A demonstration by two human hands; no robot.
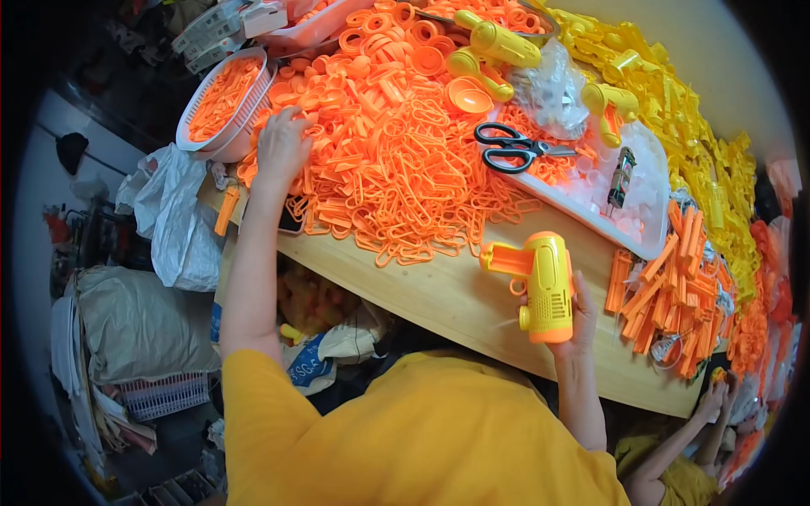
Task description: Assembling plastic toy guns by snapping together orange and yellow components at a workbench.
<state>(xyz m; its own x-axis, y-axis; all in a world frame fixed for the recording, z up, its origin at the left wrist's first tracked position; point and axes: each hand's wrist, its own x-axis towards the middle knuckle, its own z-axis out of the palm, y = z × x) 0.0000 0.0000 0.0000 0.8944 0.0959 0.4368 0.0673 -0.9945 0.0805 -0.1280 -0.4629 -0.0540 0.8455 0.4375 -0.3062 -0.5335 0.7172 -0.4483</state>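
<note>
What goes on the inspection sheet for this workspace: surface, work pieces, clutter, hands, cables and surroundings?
Surface: wooden table, wood showing along the near edge.
Work pieces: yellow-and-orange housing; heap of orange parts; yellow parts piled on the right.
Clutter: black-handled scissors; crumpled clear bag.
Hands: left hand at the orange heap's left side; right hand holds the housing.
Cables: cannot tell.
Surroundings: another person's hands at lower right; pale sack at lower left.

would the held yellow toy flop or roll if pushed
The toy is probably stiff, looking moulded with no sag. It may be light, as the open handle looks hollow. That handle juts sideways, so would likely check rolling.
</note>
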